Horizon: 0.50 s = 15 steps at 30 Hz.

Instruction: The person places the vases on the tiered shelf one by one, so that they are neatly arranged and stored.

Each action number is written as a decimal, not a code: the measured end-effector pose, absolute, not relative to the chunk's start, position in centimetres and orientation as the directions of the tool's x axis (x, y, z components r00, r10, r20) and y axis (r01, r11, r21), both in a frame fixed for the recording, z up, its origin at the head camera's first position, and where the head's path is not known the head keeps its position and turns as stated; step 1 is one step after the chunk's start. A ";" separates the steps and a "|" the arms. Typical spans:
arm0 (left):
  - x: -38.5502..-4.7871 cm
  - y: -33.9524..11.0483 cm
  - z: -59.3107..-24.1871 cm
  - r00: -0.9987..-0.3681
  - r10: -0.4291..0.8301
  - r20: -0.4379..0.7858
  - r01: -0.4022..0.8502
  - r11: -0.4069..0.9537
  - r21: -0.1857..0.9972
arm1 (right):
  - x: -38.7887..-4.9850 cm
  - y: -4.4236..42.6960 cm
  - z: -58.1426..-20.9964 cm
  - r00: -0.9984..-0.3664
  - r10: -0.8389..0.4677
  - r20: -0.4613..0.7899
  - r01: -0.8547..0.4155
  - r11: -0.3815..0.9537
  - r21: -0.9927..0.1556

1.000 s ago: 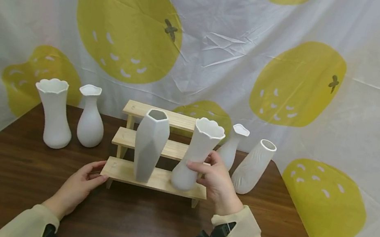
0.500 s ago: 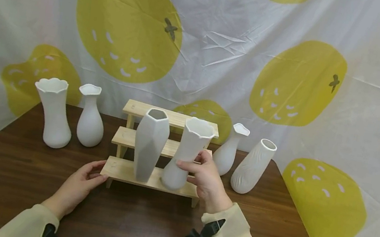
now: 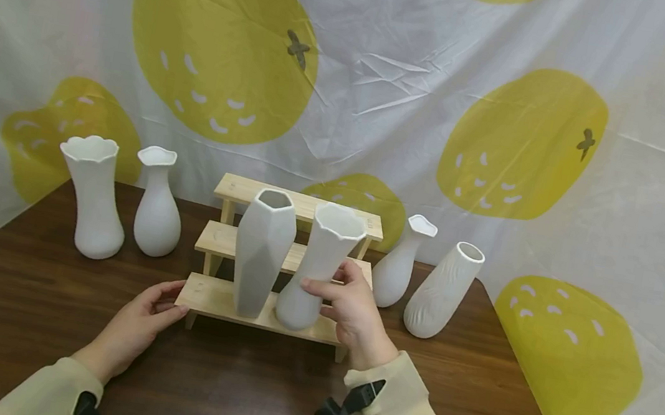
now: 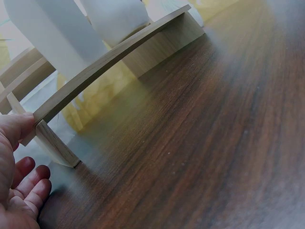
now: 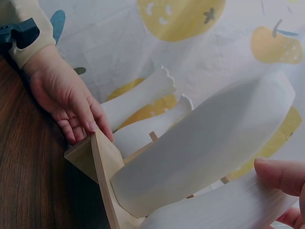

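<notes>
Pinched scalloped vase [image 3: 322,257] near-upright in right fingers [image 3: 322,289], just right of faceted vase [image 3: 260,254]; pinched stand [image 3: 206,293] by end with left fingers [image 3: 166,289].

White scalloped-rim vase [image 3: 322,257]: mouth up by lowest tier [image 3: 210,295], in my right fingers [image 3: 320,288] | pale three-tier wooden stand [image 3: 294,259]: on desk [image 3: 237,396]

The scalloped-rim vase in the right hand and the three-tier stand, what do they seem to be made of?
Scalloped-rim vase: probably matte white ceramic; its smooth surface shades softly without sharp highlights, though plastic can't be ruled out.

Three-tier stand: pale wood, apparently unpainted; grain lines show in the left wrist view. Whether it's varnished, I can't tell.
</notes>
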<state>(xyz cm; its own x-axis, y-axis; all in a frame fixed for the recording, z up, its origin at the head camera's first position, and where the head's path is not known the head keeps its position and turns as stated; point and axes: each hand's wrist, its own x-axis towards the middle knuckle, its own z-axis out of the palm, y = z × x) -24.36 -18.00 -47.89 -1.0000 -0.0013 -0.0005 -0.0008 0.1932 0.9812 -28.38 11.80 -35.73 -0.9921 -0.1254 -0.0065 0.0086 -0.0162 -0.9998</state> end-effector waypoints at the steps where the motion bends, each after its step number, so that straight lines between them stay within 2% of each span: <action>1: -24.3 -18.0 -47.9 -1.000 -0.001 0.000 -0.001 0.195 0.981 | -28.4 11.8 -35.8 -0.992 -0.127 -0.006 0.008 -0.015 -1.000; 15: -24.3 -18.0 -47.8 -1.000 0.000 -0.007 -0.007 0.214 0.977 | -28.6 11.6 -35.8 -0.991 -0.130 -0.006 0.006 0.002 -1.000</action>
